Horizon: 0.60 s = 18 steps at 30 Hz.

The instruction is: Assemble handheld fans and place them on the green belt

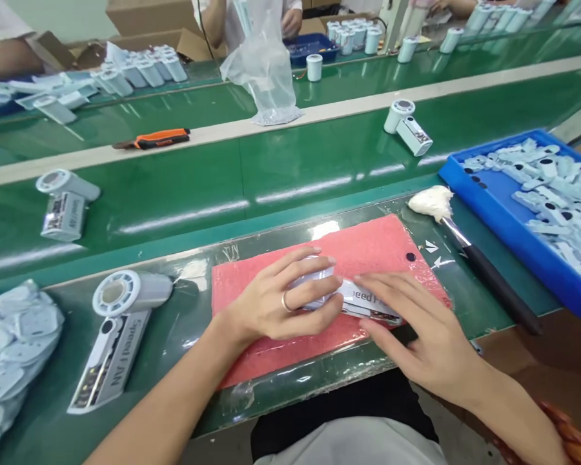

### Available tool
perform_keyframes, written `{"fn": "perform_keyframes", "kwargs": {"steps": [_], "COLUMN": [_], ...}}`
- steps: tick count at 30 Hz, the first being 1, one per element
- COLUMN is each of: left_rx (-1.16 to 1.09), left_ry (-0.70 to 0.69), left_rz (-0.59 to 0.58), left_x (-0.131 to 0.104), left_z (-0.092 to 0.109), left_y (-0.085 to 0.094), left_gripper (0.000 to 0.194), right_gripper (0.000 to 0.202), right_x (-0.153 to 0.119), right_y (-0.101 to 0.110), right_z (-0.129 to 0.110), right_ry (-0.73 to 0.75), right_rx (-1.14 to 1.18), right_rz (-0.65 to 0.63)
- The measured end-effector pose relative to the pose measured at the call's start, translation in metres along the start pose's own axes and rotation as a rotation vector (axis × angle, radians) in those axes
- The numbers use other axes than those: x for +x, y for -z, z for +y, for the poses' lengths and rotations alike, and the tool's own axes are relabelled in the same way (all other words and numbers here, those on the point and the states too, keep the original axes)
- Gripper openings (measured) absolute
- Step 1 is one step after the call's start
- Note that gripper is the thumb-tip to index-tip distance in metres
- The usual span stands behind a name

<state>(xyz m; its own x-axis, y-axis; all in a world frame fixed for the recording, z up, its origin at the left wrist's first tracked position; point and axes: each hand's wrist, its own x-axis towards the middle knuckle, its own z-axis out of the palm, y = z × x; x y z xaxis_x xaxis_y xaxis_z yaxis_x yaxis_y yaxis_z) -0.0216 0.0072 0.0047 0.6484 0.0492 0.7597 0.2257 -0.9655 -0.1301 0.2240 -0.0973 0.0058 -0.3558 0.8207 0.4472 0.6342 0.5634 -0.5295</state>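
Note:
A white handheld fan (363, 297) with "Speed FAN" lettering on its handle lies over a red mat (368, 245). My left hand (290, 297), a ring on one finger, wraps round the fan's head and mostly covers it. At the handle, my right hand (411, 323) has its long fingers along the far side and its thumb at the near side. Dark inner parts show along the handle's near edge. Left of the mat rests another handheld fan (121, 342), with its handle towards me.
A blue tray (508, 245) of pale plastic pieces stands right, beside a black-handled brush (494, 278). More fans (62, 206) lie on the green belt (213, 174). Orange-handled pliers (159, 138) rest on the strip beyond. A bag of parts (14, 349) sits left; co-workers sit opposite.

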Motion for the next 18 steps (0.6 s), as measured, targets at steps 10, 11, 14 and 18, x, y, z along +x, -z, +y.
{"fn": "perform_keyframes", "kwargs": {"steps": [10, 11, 14, 18], "left_rx": [-0.067, -0.069, -0.049, -0.035], "left_ry": [0.14, 0.129, 0.086, 0.106], "left_rz": [-0.102, -0.1, -0.068, -0.086], "left_x": [-0.013, -0.013, -0.012, -0.012], "left_z": [-0.003, -0.003, -0.003, -0.001], "left_y": [-0.006, -0.006, -0.007, -0.006], "left_gripper": [0.011, 0.012, 0.014, 0.015], "right_gripper": [0.05, 0.047, 0.042, 0.04], "right_x": [-0.001, 0.0, 0.001, 0.002], "right_y": [-0.016, -0.015, -0.014, -0.014], "right_z": [0.016, 0.015, 0.014, 0.012], "right_ry": [-0.034, -0.062, -0.105, -0.125], "right_rx": [0.097, 0.116, 0.132, 0.113], "right_rz": [0.027, 0.012, -0.011, 0.005]}}
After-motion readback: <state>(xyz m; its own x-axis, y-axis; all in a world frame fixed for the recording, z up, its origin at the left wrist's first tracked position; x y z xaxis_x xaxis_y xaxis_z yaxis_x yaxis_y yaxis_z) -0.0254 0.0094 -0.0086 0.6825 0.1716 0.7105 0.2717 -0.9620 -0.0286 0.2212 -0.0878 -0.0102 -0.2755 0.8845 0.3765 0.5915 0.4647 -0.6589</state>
